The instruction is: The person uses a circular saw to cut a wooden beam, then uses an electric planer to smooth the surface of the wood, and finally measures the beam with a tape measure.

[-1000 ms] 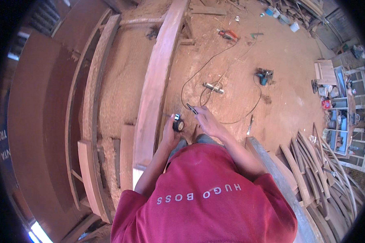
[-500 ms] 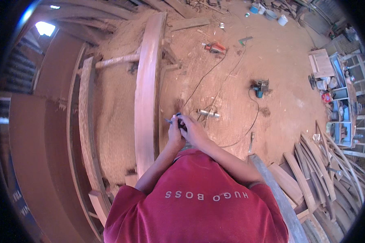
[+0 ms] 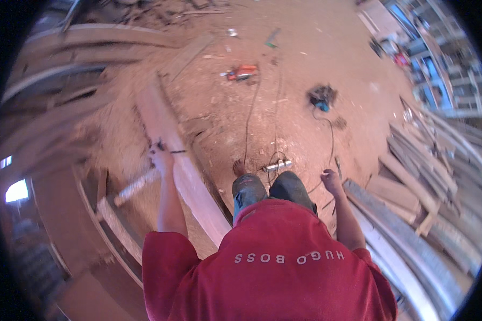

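Note:
My left hand [image 3: 162,158] is over the far part of a long pale plank [image 3: 190,187], its fingers closed around a small dark tool [image 3: 159,144]. A thin dark rod [image 3: 177,151] sticks out beside that hand across the wood; blur hides what kind of tool it is. Out to the right, my right hand [image 3: 332,179] hangs apart from the left with curled fingers, and what may be inside it is hidden. Below it runs a long grey beam [image 3: 380,230].
An orange power tool [image 3: 242,73] and a dark-and-teal power tool [image 3: 322,97] lie on the dusty floor with cords. A silver cylinder [image 3: 277,166] lies by my knees. Stacked boards [image 3: 412,160] fill the right; curved timbers [image 3: 91,37] lie at far left.
My hands were together in front of me around the small dark tool; now they are apart, the left out over the plank and the right off to the right. The view has turned.

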### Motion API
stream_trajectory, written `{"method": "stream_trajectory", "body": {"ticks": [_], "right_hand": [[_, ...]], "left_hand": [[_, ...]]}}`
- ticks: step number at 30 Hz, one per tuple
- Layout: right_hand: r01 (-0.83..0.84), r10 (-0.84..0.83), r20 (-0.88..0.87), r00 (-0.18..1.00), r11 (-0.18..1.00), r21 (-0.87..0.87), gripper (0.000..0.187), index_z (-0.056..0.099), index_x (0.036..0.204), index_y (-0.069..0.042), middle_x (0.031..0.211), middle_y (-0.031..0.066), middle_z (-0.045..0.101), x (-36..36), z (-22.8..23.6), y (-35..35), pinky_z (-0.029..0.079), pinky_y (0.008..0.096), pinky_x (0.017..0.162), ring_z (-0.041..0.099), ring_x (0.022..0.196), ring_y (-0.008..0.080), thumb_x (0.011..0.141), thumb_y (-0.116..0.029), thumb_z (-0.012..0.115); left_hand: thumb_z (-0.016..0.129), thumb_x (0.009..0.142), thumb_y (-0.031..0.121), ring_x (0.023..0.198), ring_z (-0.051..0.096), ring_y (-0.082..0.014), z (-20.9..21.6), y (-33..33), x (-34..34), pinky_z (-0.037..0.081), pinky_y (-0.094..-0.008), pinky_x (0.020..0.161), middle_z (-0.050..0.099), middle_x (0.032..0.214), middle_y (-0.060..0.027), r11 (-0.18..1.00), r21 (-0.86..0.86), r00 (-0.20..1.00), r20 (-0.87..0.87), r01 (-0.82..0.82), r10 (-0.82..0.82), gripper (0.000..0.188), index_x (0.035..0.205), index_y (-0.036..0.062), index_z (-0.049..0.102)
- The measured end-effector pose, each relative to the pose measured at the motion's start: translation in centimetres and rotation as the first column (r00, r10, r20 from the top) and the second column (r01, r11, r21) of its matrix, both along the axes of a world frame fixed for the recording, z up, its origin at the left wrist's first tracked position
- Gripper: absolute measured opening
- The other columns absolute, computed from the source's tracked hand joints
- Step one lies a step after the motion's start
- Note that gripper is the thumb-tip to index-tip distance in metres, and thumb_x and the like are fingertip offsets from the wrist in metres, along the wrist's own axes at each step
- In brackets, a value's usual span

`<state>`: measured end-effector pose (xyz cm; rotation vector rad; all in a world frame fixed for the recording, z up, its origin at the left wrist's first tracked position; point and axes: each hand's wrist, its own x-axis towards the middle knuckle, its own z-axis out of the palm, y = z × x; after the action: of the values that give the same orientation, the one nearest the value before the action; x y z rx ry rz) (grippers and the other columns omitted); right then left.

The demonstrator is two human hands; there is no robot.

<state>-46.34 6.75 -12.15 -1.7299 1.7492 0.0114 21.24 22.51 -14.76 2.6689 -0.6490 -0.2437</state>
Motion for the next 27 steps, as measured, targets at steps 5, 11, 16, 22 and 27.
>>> {"method": "stream_trajectory", "body": {"ticks": [5, 11, 16, 22, 27], "right_hand": [[0.124, -0.116, -0.248, 0.962, 0.992, 0.014, 0.041, 0.065, 0.111, 0.003, 0.096, 0.0249, 0.069, -9.4, -1.2, 6.5, 0.054, 0.0387, 0.076, 0.069, 0.090, 0.0309, 0.083, -0.025, 0.071], [0.300, -0.263, -0.180, 0.948, 0.928, 0.220, 0.036, 0.067, 0.110, 0.000, 0.092, 0.0221, 0.070, -4.7, -3.2, 9.2, 0.054, 0.0385, 0.075, 0.069, 0.084, 0.0292, 0.083, -0.023, 0.074], [0.055, -0.019, -0.133, 0.991, 0.959, 0.277, 0.038, 0.067, 0.111, -0.003, 0.099, 0.0221, 0.070, -0.2, -4.2, -0.7, 0.054, 0.0429, 0.081, 0.069, 0.091, 0.0354, 0.083, -0.028, 0.071], [-0.163, 0.182, -0.094, 0.979, 0.970, 0.181, 0.038, 0.064, 0.112, -0.003, 0.098, 0.0221, 0.070, 4.6, -6.7, -20.6, 0.054, 0.0444, 0.085, 0.068, 0.095, 0.0368, 0.084, -0.027, 0.066], [-0.218, 0.269, -0.114, 0.956, 0.916, 0.336, 0.045, 0.061, 0.120, -0.006, 0.104, 0.0205, 0.069, 6.8, -19.9, -35.9, 0.053, 0.0449, 0.087, 0.067, 0.098, 0.0354, 0.081, -0.027, 0.066]], "left_hand": [[0.050, 0.097, 0.048, 0.121, 0.045, -0.0512, 1.0, -4.6, 4.4, 0.044, -0.0551, 0.096, 0.037, 0.138, -0.0290, 0.980, 0.175, 0.995, 0.007, -0.099, 0.099, 0.060, 0.143, 0.0131, 0.038], [0.058, 0.090, 0.053, 0.127, 0.042, -0.0498, -0.1, -5.9, 3.9, 0.045, -0.0543, 0.096, 0.033, 0.145, -0.0263, 0.965, 0.217, 0.984, 0.128, -0.147, 0.121, 0.074, 0.148, 0.0140, 0.032], [0.074, 0.081, 0.047, 0.117, 0.052, -0.0472, 0.3, -5.5, 3.4, 0.049, -0.0524, 0.093, 0.037, 0.141, -0.0280, 0.997, -0.070, 0.998, 0.042, -0.041, 0.044, 0.084, 0.147, 0.0110, 0.035], [0.081, 0.076, 0.043, 0.121, 0.050, -0.0447, -1.2, -4.9, 4.3, 0.047, -0.0511, 0.098, 0.043, 0.137, -0.0296, 0.995, -0.060, 0.995, -0.059, -0.081, 0.077, 0.088, 0.143, 0.0032, 0.039], [0.074, 0.081, 0.050, 0.130, 0.045, -0.0370, 1.3, -6.1, -2.2, 0.039, -0.0516, 0.106, 0.049, 0.137, -0.0255, 0.986, 0.114, 0.894, 0.444, -0.121, 0.058, 0.082, 0.135, -0.0054, 0.046]]}}
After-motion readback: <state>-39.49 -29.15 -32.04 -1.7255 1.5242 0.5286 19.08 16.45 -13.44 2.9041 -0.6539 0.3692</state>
